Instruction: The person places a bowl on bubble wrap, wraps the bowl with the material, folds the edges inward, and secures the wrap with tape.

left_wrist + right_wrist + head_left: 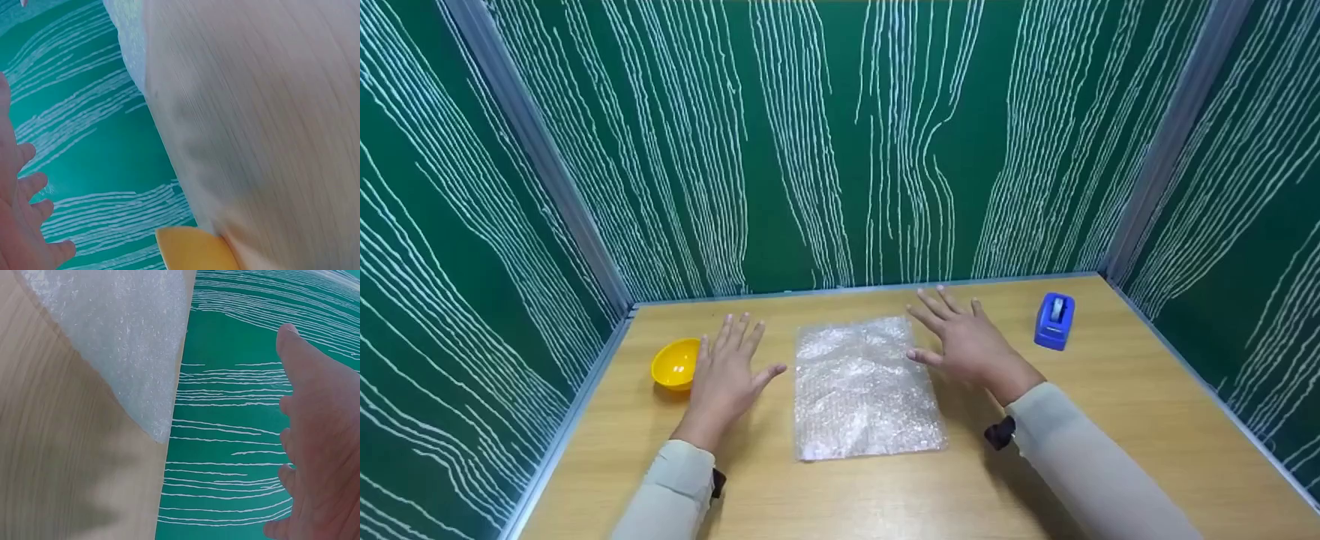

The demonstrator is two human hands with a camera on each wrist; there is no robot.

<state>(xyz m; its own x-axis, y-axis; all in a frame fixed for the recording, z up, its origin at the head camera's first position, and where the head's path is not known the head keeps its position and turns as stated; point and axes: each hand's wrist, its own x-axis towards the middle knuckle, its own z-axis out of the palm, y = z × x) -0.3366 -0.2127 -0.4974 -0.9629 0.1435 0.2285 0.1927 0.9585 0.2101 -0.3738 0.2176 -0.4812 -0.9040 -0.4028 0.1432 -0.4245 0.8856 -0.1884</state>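
Observation:
A sheet of clear bubble wrap [870, 397] lies flat in the middle of the wooden table, between the two hands. My left hand [725, 379] has its fingers spread and holds nothing; it overlaps the right side of a yellow bowl [671, 365] in the head view. In the left wrist view, part of the yellow bowl [197, 250] shows at the bottom. With fingers spread and nothing in them, my right hand [971, 341] is at the upper right edge of the bubble wrap. The right wrist view has the bubble wrap [129, 337] beside the hand [326, 439].
A blue tape dispenser [1054, 322] stands at the back right of the table [877, 499]. Green panels [885, 150] with white wavy lines rise along the back and both sides, joined by grey corner posts [1170, 142].

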